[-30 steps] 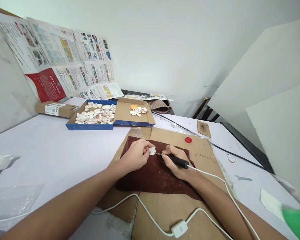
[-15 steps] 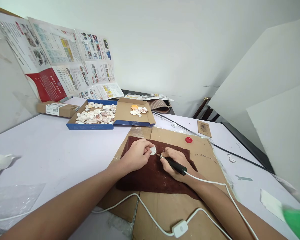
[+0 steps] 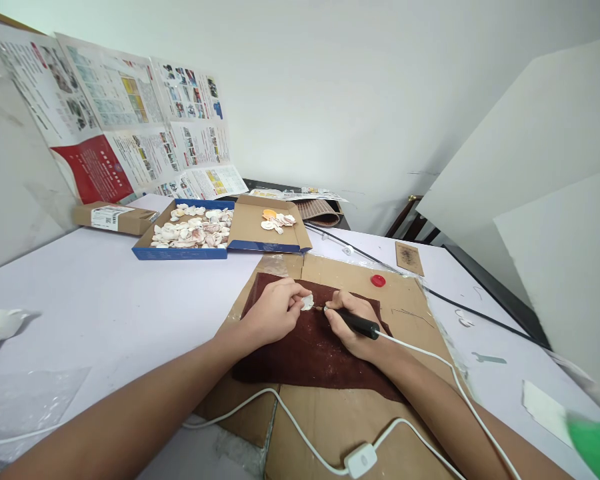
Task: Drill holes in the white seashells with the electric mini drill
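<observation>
Between its thumb and fingers, my left hand (image 3: 276, 308) pinches a small white seashell (image 3: 307, 303) above a dark brown cloth (image 3: 300, 357). My right hand (image 3: 353, 321) is closed round a black pen-shaped electric tool (image 3: 356, 323) with a thin tip and a white cord. The tip points left and is at or very near the shell's right edge; whether it touches, I cannot tell. Under the cloth lies a flattened cardboard sheet (image 3: 320, 427).
Behind my hands stands an open blue box (image 3: 180, 253) of seashells, a few more on its lid (image 3: 245, 233). A red cap (image 3: 378, 281) and a small wrench (image 3: 489, 358) lie to the right. The white cord's inline switch (image 3: 361, 460) rests in front.
The black tool and my right hand have shifted slightly, the tool's rear end moving right and up. My left hand and the seashell stay almost in place, the shell turned a little.
</observation>
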A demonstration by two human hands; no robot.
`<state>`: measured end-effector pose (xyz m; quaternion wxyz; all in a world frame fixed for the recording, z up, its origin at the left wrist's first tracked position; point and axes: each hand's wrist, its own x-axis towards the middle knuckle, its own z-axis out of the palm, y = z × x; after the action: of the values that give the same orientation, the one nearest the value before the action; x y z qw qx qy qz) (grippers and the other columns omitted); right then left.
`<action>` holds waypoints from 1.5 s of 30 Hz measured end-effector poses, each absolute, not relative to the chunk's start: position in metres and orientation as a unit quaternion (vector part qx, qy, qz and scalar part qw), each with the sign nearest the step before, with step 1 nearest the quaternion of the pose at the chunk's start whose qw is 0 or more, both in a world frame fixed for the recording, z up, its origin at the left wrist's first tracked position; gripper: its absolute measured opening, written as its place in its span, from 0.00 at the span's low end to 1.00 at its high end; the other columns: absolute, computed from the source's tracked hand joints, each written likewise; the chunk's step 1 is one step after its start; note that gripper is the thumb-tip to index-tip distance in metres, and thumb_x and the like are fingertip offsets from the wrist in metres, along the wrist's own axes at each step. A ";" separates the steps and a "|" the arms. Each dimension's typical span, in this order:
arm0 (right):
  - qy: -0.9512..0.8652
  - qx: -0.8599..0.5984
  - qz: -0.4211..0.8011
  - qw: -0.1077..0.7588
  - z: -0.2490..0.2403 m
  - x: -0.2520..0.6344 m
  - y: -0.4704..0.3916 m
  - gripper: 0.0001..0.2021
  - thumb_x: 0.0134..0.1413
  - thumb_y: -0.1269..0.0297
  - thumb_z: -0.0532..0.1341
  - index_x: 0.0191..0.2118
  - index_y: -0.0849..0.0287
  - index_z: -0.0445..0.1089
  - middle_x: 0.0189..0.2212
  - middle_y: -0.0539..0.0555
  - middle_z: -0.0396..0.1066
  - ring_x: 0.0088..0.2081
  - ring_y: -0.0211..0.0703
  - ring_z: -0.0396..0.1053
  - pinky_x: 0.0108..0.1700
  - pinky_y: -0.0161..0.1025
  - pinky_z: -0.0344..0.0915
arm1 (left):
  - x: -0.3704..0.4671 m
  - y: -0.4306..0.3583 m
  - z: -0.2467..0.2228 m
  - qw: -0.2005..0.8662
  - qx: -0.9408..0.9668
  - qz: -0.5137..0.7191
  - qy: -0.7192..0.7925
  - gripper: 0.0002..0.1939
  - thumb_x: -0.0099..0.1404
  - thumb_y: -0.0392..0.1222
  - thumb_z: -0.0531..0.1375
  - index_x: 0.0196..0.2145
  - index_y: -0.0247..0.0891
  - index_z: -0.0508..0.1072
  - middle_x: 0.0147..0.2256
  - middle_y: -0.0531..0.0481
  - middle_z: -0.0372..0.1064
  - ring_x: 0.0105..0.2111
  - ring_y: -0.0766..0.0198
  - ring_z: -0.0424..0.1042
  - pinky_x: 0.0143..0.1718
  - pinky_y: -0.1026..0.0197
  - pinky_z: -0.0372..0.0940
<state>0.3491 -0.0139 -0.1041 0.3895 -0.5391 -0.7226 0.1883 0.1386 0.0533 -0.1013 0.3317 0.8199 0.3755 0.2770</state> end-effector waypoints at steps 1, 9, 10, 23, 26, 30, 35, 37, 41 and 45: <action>-0.718 -0.538 0.194 0.397 -0.104 0.349 -0.013 0.14 0.62 0.58 0.60 0.28 0.52 0.57 0.24 0.47 0.65 0.25 0.41 0.62 0.31 0.41 0.61 | 0.139 0.053 -0.101 0.333 0.819 0.276 0.377 0.13 0.70 0.31 0.60 0.46 0.35 0.84 0.39 0.45 0.77 0.35 0.61 0.76 0.40 0.61 0.72; -0.704 -0.543 0.217 0.403 -0.099 0.351 -0.014 0.13 0.62 0.55 0.61 0.29 0.51 0.61 0.26 0.49 0.69 0.28 0.43 0.66 0.33 0.42 0.66 | 0.137 0.053 -0.100 0.333 0.819 0.273 0.379 0.12 0.70 0.32 0.61 0.46 0.35 0.84 0.39 0.45 0.78 0.34 0.61 0.76 0.40 0.61 0.73; -0.705 -0.543 0.218 0.402 -0.098 0.351 -0.014 0.13 0.62 0.55 0.61 0.29 0.51 0.60 0.25 0.49 0.69 0.27 0.43 0.65 0.33 0.42 0.65 | 0.137 0.054 -0.101 0.332 0.820 0.274 0.379 0.12 0.70 0.33 0.61 0.46 0.36 0.84 0.39 0.45 0.78 0.34 0.61 0.77 0.40 0.61 0.73; -0.730 -0.545 0.192 0.366 -0.102 0.350 -0.016 0.16 0.63 0.58 0.59 0.28 0.52 0.53 0.23 0.47 0.64 0.26 0.41 0.61 0.31 0.41 0.61 | 0.136 0.058 -0.101 0.334 0.818 0.268 0.384 0.12 0.69 0.34 0.62 0.46 0.36 0.84 0.38 0.46 0.78 0.33 0.61 0.77 0.39 0.62 0.74; -0.743 -0.543 0.187 0.345 -0.097 0.348 -0.020 0.16 0.64 0.59 0.59 0.28 0.52 0.53 0.24 0.48 0.66 0.27 0.41 0.62 0.31 0.41 0.62 | 0.137 0.057 -0.101 0.333 0.817 0.267 0.387 0.12 0.69 0.34 0.62 0.46 0.36 0.84 0.38 0.46 0.77 0.34 0.61 0.77 0.39 0.62 0.74; -0.748 -0.548 0.178 0.330 -0.090 0.343 -0.024 0.15 0.63 0.61 0.59 0.27 0.51 0.53 0.23 0.47 0.65 0.25 0.40 0.60 0.28 0.40 0.59 | 0.137 0.056 -0.101 0.325 0.823 0.272 0.378 0.12 0.70 0.34 0.61 0.45 0.37 0.84 0.37 0.47 0.77 0.33 0.61 0.77 0.39 0.62 0.73; -0.741 -0.549 0.160 0.352 -0.092 0.339 -0.018 0.16 0.61 0.61 0.60 0.26 0.52 0.54 0.23 0.47 0.64 0.25 0.40 0.61 0.30 0.40 0.60 | 0.137 0.055 -0.101 0.317 0.831 0.274 0.365 0.14 0.70 0.33 0.60 0.47 0.37 0.84 0.37 0.46 0.76 0.34 0.61 0.76 0.41 0.61 0.74; -0.725 -0.557 0.170 0.367 -0.094 0.339 -0.016 0.15 0.61 0.61 0.60 0.26 0.52 0.55 0.22 0.47 0.65 0.25 0.41 0.62 0.30 0.40 0.61 | 0.137 0.056 -0.101 0.318 0.833 0.274 0.361 0.13 0.70 0.34 0.60 0.47 0.37 0.84 0.37 0.46 0.76 0.35 0.60 0.76 0.41 0.61 0.73; -0.705 -0.558 0.197 0.390 -0.095 0.342 -0.014 0.11 0.60 0.59 0.61 0.28 0.51 0.61 0.25 0.48 0.70 0.27 0.43 0.66 0.33 0.42 0.65 | 0.137 0.056 -0.101 0.327 0.830 0.274 0.358 0.13 0.70 0.34 0.60 0.47 0.37 0.84 0.37 0.46 0.76 0.35 0.61 0.76 0.40 0.62 0.72; -0.694 -0.558 0.221 0.398 -0.095 0.346 -0.013 0.11 0.61 0.56 0.60 0.29 0.51 0.63 0.27 0.49 0.71 0.30 0.45 0.69 0.36 0.44 0.67 | 0.137 0.056 -0.099 0.330 0.830 0.272 0.358 0.13 0.70 0.34 0.60 0.46 0.36 0.84 0.37 0.46 0.77 0.34 0.61 0.77 0.42 0.60 0.72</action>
<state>0.3461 -0.0129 -0.0950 0.3979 -0.5575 -0.6944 0.2206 0.1366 0.0556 -0.0992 0.3298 0.8304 0.3575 0.2716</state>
